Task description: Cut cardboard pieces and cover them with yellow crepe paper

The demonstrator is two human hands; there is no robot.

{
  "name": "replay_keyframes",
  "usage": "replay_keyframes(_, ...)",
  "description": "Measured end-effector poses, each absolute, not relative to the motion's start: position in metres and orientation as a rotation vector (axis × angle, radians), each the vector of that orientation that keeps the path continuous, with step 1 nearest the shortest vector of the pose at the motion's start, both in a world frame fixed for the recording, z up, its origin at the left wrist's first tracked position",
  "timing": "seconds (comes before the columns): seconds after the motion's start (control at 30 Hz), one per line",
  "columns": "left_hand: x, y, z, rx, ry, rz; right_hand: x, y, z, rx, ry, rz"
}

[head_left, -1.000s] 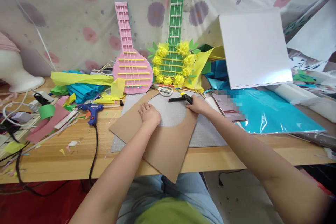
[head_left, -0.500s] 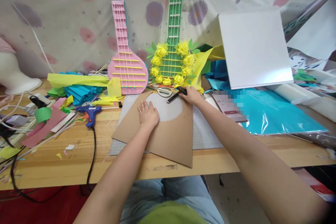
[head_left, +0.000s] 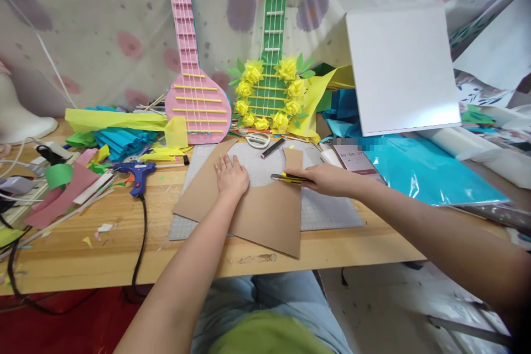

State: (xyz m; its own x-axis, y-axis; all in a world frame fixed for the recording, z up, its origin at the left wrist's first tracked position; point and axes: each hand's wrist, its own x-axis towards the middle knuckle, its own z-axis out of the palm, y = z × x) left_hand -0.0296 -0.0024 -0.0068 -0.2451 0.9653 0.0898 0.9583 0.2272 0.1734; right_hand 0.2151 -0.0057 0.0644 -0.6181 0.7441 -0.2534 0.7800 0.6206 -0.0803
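A brown cardboard sheet (head_left: 265, 215) with a round hole cut in it lies on a grey cutting mat (head_left: 327, 210) at the table's front edge. My left hand (head_left: 230, 175) rests flat on the cardboard, fingers spread, at the hole's left rim. My right hand (head_left: 327, 179) grips a yellow and black utility knife (head_left: 286, 177), its blade pointing left at the hole's lower right rim. A black marker (head_left: 272, 148) lies on the mat inside the hole.
A pink paper guitar (head_left: 194, 83) and a green one with yellow flowers (head_left: 269, 66) lean on the back wall. A blue glue gun (head_left: 135, 171) and paper scraps lie left. Scissors (head_left: 258, 139), a white board (head_left: 402, 66), cyan sheets (head_left: 418, 171) and a phone (head_left: 357, 161) sit behind and right.
My right hand left the black marker on the mat and came nearer, now holding the utility knife at the hole's rim. The cardboard turned slightly. My left hand stayed pressed on it.
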Motion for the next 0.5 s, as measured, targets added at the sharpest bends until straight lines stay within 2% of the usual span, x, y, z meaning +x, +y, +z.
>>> replay_keyframes(0.5,-0.031,-0.004,-0.006,1.932,2.443,0.331,0.262,-0.026,0.060,1.296,2.588,-0.257)
